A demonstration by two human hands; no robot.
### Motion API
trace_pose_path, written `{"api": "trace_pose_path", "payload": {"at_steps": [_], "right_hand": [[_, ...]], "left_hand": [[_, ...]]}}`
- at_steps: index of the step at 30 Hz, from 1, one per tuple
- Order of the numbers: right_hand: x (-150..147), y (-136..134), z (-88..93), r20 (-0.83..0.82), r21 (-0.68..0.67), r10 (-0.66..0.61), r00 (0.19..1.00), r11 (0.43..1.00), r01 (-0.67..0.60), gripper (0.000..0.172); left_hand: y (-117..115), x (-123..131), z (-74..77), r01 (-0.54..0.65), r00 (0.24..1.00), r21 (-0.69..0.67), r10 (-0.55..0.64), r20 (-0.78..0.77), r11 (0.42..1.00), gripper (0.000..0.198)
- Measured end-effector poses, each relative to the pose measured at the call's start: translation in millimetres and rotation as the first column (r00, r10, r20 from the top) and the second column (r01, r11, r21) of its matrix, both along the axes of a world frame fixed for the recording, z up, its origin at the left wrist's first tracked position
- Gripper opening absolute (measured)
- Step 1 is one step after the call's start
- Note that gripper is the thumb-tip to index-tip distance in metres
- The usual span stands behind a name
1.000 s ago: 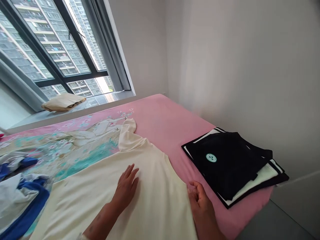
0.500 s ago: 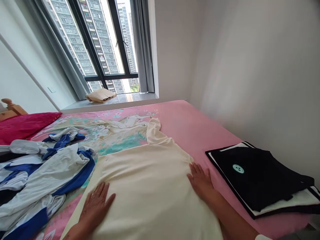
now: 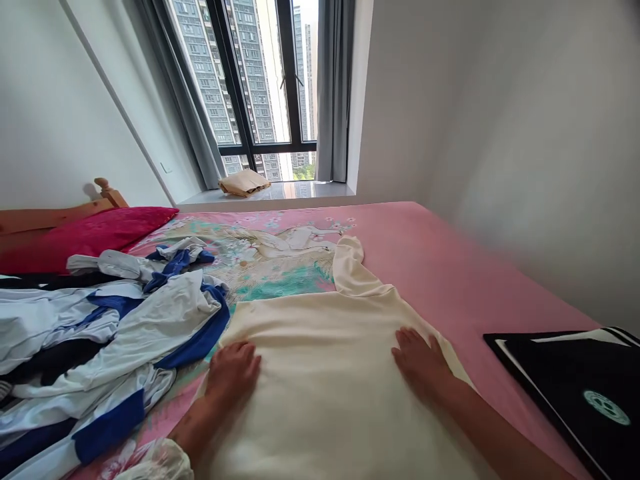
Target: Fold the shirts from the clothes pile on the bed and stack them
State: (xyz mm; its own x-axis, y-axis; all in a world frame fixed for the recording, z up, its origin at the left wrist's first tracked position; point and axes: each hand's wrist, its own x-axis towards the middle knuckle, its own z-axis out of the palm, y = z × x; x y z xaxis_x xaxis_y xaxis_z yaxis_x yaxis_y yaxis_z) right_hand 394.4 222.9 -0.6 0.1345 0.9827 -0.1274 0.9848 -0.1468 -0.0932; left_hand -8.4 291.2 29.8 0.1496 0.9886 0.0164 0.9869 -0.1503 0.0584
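Note:
A cream top [image 3: 325, 373] lies spread on the bed in front of me, with a few soft creases. A narrow part of it [image 3: 350, 267] extends away from me at its far end. My left hand [image 3: 233, 370] rests on the top near its left edge, fingers slightly bent and holding nothing. On the right half of the top lies my right hand [image 3: 420, 360], palm down with the fingers extended. Pale gathered fabric [image 3: 157, 461] shows beside my left forearm. The near end of the top runs out of view.
A heap of white, blue and black clothes [image 3: 115, 333] lies to the left. Folded black garments [image 3: 565, 380] with a round green emblem sit at the right. Behind are a red pillow [image 3: 115, 233], the pink floral bedsheet [image 3: 390, 233] and a beige bundle [image 3: 245, 182] on the windowsill.
The view has turned left, so the room appears shifted right. My right hand has moved inward from the top's right edge. My left hand's fingers are more bent than before.

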Motion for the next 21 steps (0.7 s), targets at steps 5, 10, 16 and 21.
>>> {"api": "trace_pose_path", "payload": {"at_steps": [5,10,16,21], "right_hand": [[-39.1,27.9,1.3,-0.15,0.102,0.431,0.89,0.902,-0.419,0.053],[2.2,73.7,-24.3,-0.007,0.049,0.081,0.997,0.996,-0.081,0.061],[15.7,91.4,-41.7,0.035,0.097,0.027,0.999,0.995,-0.031,0.062],[11.9,84.2,-45.7,0.081,0.169,0.019,0.997,0.985,-0.032,0.061]], "left_hand": [[28.7,26.0,-9.3,0.238,0.97,-0.099,-0.232,0.071,0.966,0.056],[76.7,-4.9,-20.7,-0.127,0.991,-0.089,0.129,0.017,0.988,0.063],[85.1,21.4,-26.7,0.026,0.998,-0.041,-0.024,0.059,0.999,0.055],[71.3,15.8,-22.7,-0.033,0.99,-0.073,0.042,0.133,0.997,0.055]]}}
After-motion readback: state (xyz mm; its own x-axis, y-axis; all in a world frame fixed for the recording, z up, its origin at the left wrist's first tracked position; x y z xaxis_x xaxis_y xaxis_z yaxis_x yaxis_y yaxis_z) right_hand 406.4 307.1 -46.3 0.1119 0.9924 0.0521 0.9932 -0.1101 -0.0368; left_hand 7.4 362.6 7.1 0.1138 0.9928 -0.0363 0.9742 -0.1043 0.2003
